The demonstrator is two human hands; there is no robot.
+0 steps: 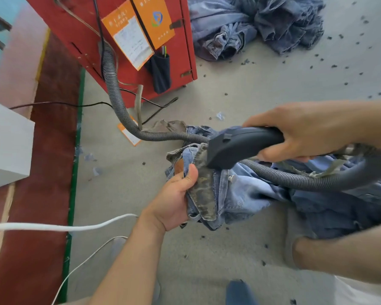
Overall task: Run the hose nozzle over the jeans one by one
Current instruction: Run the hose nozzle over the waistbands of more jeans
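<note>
The right grip [304, 137] clutches the black hose nozzle [235, 148] — its mouth touches the jeans [229, 194], bunched in the left grip [176, 199] above bare floor [262, 89]. The red machine's [92, 38] orange labels [128, 34] are unreadable.

left hand [174, 199]: grip closed, thumb up | right hand [306, 133]: grip wrapped

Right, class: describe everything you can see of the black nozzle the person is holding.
The nozzle is a matte black, curved plastic piece with a small raised catch on top. Its wide mouth presses against the worn waistband of the jeans. The right hand grips its narrower handle end, from which a grey ribbed hose loops across the jeans. The left hand grips the waistband just below the mouth.
</note>
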